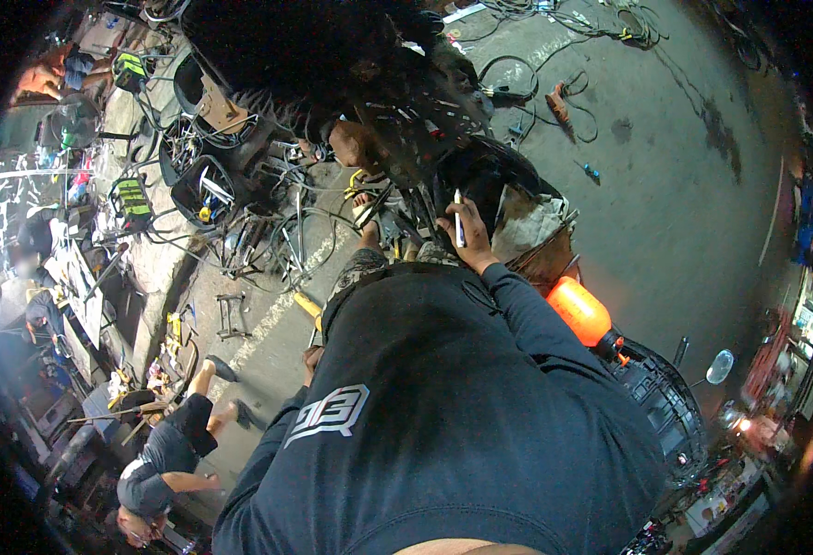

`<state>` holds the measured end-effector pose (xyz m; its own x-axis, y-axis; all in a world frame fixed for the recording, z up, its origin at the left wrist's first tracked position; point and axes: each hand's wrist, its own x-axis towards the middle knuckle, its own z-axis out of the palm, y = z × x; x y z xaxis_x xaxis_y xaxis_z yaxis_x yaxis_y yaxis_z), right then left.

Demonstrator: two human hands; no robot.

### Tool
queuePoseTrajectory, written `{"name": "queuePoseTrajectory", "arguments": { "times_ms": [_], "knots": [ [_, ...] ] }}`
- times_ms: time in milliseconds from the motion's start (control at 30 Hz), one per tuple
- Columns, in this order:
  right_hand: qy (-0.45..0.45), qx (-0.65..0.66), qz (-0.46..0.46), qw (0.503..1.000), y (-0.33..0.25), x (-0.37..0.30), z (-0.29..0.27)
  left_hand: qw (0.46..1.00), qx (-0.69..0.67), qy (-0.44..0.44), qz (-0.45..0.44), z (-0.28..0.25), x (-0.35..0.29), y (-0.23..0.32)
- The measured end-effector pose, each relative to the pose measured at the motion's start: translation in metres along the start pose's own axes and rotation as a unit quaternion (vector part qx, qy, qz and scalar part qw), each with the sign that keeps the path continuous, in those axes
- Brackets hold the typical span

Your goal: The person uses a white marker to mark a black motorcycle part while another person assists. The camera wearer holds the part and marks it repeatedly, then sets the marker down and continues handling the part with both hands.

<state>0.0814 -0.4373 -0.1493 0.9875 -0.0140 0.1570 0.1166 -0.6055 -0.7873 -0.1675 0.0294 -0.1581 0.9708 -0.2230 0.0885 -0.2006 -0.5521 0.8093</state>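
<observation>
My right hand (471,242) is closed round a slim white pen-shaped stick (460,218), which points away from me. Just beyond it are dark, tangled machine parts (416,199) and a black curved cover (492,171). To its right lies a crumpled pale sheet (529,227) on a brownish piece. My left hand (312,359), low beside my left hip, has its fingers curled, and my body hides part of it. Close to that hand is a yellow elongated piece (308,307); whether they are joined is unclear. A large dark mass (305,51) covers the top middle.
Black buckets of tools (205,190) stand at the left amid cables and two green-striped boxes (132,199). A screwdriver (591,173) and a corded orange-brown tool (559,106) lie on the floor. An orange container (579,312) sits at my right. Another person (166,458) is at lower left.
</observation>
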Motion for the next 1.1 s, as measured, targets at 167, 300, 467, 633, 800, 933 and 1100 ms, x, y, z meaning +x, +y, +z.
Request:
{"name": "queuePoseTrajectory", "arguments": {
  "times_ms": [167,300,467,633,800,933,1100],
  "knots": [
    [0.071,-0.039,-0.080,0.994,-0.015,0.015,-0.011,1.000,-0.003,0.003,-0.005,0.001,0.000,0.001],
    [0.144,0.014,-0.065,0.987,-0.031,0.075,-0.032,1.000,-0.001,0.003,-0.006,0.000,0.001,0.002],
    [0.162,0.044,-0.123,0.978,-0.029,0.186,-0.028,1.000,-0.007,0.001,0.001,0.002,0.008,0.001],
    [0.152,0.024,0.025,0.988,-0.012,0.225,-0.011,1.000,-0.007,0.002,0.001,0.004,0.010,0.000],
    [0.177,-0.001,0.004,0.984,-0.006,0.224,0.001,1.000,-0.009,0.005,-0.009,0.006,-0.002,0.000],
    [0.183,0.003,0.012,0.983,-0.006,0.223,0.005,1.000,-0.014,0.004,-0.016,0.008,-0.008,-0.001],
    [0.172,-0.005,0.031,0.985,-0.009,0.224,0.001,1.000,-0.019,0.000,-0.013,0.008,-0.004,-0.002]
  ]
}}
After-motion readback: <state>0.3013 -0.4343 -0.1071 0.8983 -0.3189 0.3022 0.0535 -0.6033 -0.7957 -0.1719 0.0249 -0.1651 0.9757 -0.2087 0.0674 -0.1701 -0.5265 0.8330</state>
